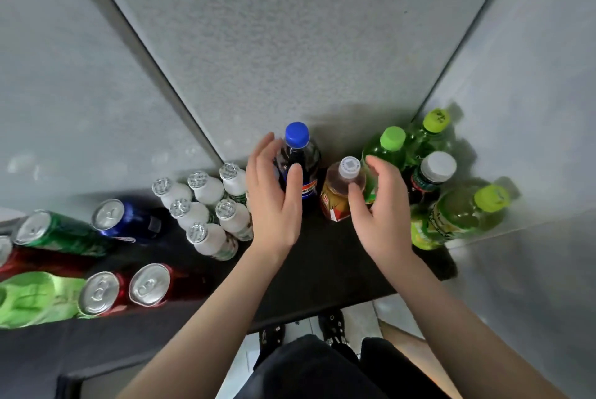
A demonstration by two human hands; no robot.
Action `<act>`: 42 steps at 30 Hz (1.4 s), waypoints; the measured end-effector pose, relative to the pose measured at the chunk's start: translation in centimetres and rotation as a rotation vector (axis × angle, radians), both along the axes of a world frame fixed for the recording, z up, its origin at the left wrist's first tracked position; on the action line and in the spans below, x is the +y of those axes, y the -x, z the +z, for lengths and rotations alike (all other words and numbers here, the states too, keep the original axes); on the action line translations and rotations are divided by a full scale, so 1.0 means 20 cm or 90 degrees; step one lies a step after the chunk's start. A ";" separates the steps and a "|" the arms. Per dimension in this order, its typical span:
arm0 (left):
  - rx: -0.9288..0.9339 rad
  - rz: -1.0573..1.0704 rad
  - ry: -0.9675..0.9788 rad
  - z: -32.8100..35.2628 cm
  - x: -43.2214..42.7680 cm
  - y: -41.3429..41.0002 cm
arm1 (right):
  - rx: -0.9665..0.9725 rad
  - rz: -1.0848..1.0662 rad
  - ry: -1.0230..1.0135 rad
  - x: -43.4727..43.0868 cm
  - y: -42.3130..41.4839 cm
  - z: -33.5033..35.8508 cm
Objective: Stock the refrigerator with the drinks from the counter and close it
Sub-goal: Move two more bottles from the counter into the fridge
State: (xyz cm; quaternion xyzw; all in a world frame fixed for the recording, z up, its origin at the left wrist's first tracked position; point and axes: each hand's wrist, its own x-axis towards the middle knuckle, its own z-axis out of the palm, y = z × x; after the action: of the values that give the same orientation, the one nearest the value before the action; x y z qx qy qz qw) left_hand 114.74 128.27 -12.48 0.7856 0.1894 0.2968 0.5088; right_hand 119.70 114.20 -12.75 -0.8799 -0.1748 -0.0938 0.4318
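Bearing printed code, white cap (350, 167) lies between left hand (274, 195) and right hand (382, 208).

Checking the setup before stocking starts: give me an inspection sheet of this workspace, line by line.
surface: dark counter, set in a corner.
job's things: cola bottle, blue cap, upright at the back; tea bottle beside it; green bottles and a white-capped dark bottle at right; six small white bottles and cans at left.
clutter: green packet at far left, contents unclear.
grips: left hand curved beside the cola bottle, thumb across its front; right hand curved by the tea bottle; neither closed.
cables: nothing seen.
surroundings: grey walls; tiled floor and shoes below; refrigerator not in view.
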 end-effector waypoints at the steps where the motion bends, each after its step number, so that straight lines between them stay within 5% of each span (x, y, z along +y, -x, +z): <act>1: 0.001 -0.002 -0.028 0.01 0.01 -0.04 | -0.008 0.009 0.013 0.02 -0.02 -0.01; 25: 0.033 -0.013 -0.111 -0.01 0.01 -0.07 | -0.126 0.113 0.046 -0.07 -0.08 -0.18; 31: 0.022 0.050 -0.148 -0.05 -0.06 0.08 | -0.064 0.232 0.005 -0.09 -0.06 -0.20; 38: -0.091 0.169 -0.022 0.04 -0.27 0.44 | 0.073 0.221 -0.045 -0.17 0.03 -0.18; 42: -0.063 0.258 0.108 0.07 -0.29 0.70 | 0.123 0.278 -0.009 -0.13 0.21 -0.17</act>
State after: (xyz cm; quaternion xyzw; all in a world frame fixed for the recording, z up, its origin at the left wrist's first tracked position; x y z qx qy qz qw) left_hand 100.78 122.43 -11.11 0.6704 0.3427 0.4142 0.5113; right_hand 115.50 111.53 -16.12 -0.8230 -0.3185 0.0853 0.4626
